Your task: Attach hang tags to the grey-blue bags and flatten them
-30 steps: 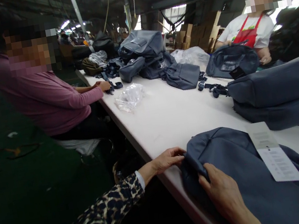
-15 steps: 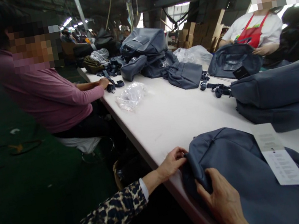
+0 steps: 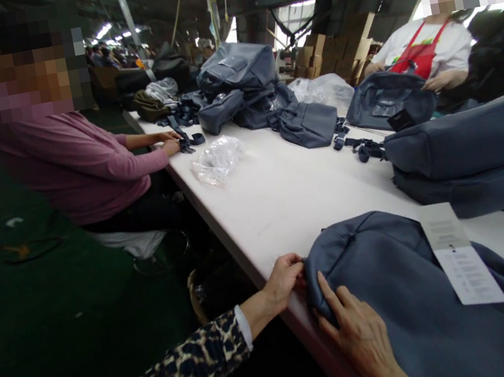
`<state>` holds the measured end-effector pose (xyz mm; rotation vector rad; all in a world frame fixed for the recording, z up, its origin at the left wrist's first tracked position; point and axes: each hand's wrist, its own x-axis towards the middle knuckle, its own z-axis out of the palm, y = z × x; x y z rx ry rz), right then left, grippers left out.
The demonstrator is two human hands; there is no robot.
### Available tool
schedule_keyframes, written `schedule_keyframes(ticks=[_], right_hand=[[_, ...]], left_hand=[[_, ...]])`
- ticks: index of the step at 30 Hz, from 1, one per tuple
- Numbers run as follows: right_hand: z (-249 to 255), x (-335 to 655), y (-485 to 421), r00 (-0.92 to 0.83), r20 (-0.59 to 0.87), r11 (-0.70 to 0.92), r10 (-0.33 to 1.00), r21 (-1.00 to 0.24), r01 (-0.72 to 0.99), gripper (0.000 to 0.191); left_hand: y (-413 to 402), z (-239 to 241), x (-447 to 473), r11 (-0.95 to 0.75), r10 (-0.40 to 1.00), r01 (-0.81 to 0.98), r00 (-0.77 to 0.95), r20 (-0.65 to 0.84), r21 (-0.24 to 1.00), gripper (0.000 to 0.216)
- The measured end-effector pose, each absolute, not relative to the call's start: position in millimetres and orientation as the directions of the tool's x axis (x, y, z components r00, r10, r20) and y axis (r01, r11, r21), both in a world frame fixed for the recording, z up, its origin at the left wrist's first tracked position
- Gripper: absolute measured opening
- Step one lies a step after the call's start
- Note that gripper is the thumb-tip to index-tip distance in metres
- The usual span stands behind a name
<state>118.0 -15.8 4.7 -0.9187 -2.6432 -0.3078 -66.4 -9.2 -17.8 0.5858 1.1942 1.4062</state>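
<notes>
A dark blue-grey bag [image 3: 395,280] lies on the white table [image 3: 280,209] in front of me, its rounded end towards the table's left edge. My left hand [image 3: 284,283] pinches the edge of that end, fingertips closed on the fabric. Just nearer to me, my right hand [image 3: 358,332] grips the same end, thumb at the side and index finger stretched along the top surface. The underside of the bag's edge is hidden. A paper tag [image 3: 461,255] with printed lines rests on top of the bag.
More blue-grey bags [image 3: 473,143] lie at the right, and others are heaped [image 3: 236,71] at the far end. Crumpled clear plastic [image 3: 218,160] sits near the left edge. A person in pink [image 3: 67,162] handles straps; a person in a red apron [image 3: 423,51] holds a bag.
My right hand has loosened its curl, its index finger now extended over the bag's edge. The folded edge looks smoother and rounder. My left hand stays at the edge, slightly further left.
</notes>
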Motion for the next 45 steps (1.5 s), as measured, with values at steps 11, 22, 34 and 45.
schedule_keyframes(ticks=[11, 22, 34, 45], right_hand=[[1.0, 116.7, -14.1, -0.715, 0.353, 0.741, 0.603, 0.082, 0.666, 0.059], [8.6, 149.8, -62.5, -0.619, 0.491, 0.621, 0.612, 0.185, 0.761, 0.067], [155.5, 218.7, -52.3, -0.442, 0.734, 0.487, 0.515, 0.174, 0.856, 0.033], [258.4, 272.1, -77.7, -0.419, 0.859, 0.214, 0.294, 0.368, 0.905, 0.039]], left_hand=[[-7.7, 0.1, -80.8, 0.181, 0.971, -0.288, -0.100, -0.218, 0.940, 0.038], [1.0, 15.3, -59.3, 0.209, 0.958, -0.402, -0.100, -0.270, 0.891, 0.041], [-18.2, 110.0, -66.8, -0.574, 0.819, 0.091, 0.068, 0.570, 0.814, 0.070], [-17.4, 255.2, -21.2, -0.935, 0.322, -0.006, 0.409, 0.854, 0.355, 0.078]])
